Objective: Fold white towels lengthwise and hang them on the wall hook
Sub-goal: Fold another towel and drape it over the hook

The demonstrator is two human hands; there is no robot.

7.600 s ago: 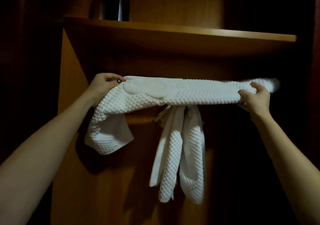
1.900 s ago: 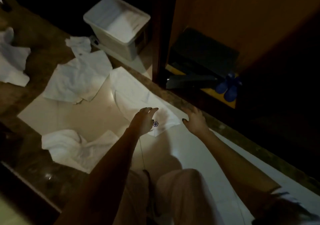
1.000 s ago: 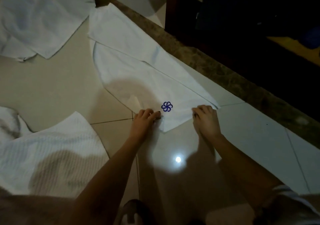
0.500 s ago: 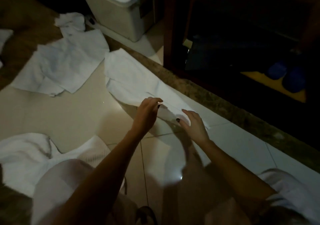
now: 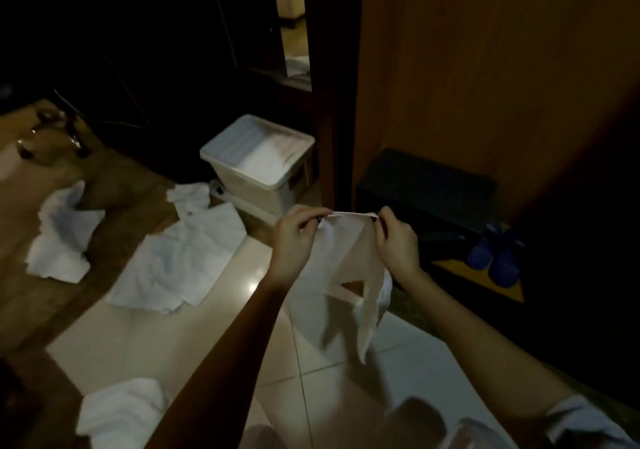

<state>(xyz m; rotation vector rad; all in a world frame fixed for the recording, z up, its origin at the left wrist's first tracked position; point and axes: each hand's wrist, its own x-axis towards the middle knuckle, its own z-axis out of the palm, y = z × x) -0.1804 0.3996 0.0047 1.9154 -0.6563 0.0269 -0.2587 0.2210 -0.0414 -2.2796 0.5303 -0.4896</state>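
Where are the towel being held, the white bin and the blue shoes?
held towel [image 5: 341,251], head view, upper middle of the hanging cloth.
white bin [image 5: 251,190], head view, its front wall.
blue shoes [image 5: 481,255], head view, top of the nearer shoe.

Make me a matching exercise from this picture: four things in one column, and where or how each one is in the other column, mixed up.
Things:
1. thin towel
2. crumpled towel
3. bin
4. shoes

Place or state:
A. blue, at the far right
B. pinched at its top edge by the left hand and the right hand
C. lying on the brown floor, far left
D. upright on the floor next to the dark wooden post

Pairs: 1-B, 2-C, 3-D, 4-A
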